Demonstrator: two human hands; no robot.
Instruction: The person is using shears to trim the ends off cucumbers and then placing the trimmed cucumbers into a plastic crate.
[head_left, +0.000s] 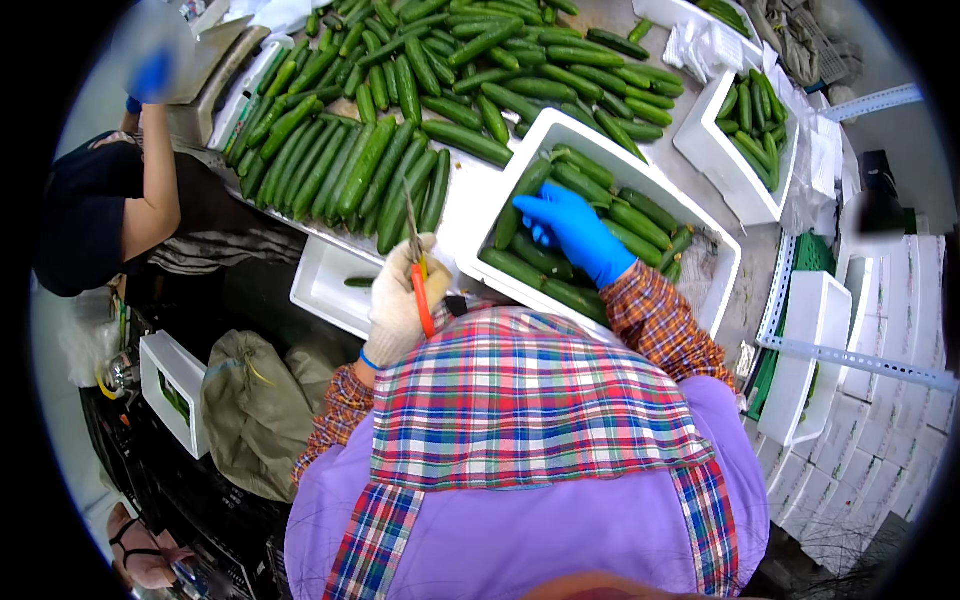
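My left hand (399, 300), in a cream knit glove, grips scissors (421, 289) with orange handles. Their blades point away from me, over the near end of a row of cucumbers (367, 169). In a blue glove, my right hand (574, 229) reaches into a white foam box (724, 247). Its fingers are partly curled just above the cucumbers (637, 225) in the box; whether they grip one I cannot tell. Torn or crumpled lining shows at the box's right end.
A large heap of cucumbers (450, 60) covers the table beyond. Another foam box with cucumbers (697, 142) stands at right. A low foam tray (322, 289) sits below the table's edge. At left is a co-worker (97, 202) with a raised, blue-gloved hand. Perforated metal rails (862, 356) run at right.
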